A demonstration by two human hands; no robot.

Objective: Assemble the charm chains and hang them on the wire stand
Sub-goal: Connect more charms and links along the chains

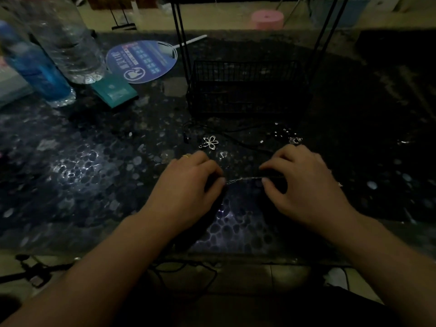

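In the head view, the left hand [188, 185] and right hand [304, 182] are each pinching an end of a thin silver chain [245, 179] with curled fingers, stretching it between them just above the dark pebbled tabletop [94, 166]. A flower charm [210, 142] is lying just beyond the left hand, and what seems, in the dim light, to be another small charm [295, 139] is lying beyond the right hand, with the black wire stand [245, 88] sitting farther back.

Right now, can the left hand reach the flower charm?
Probably yes: the flower charm lies just beyond the left hand with nothing between, but its fingers hold the chain.
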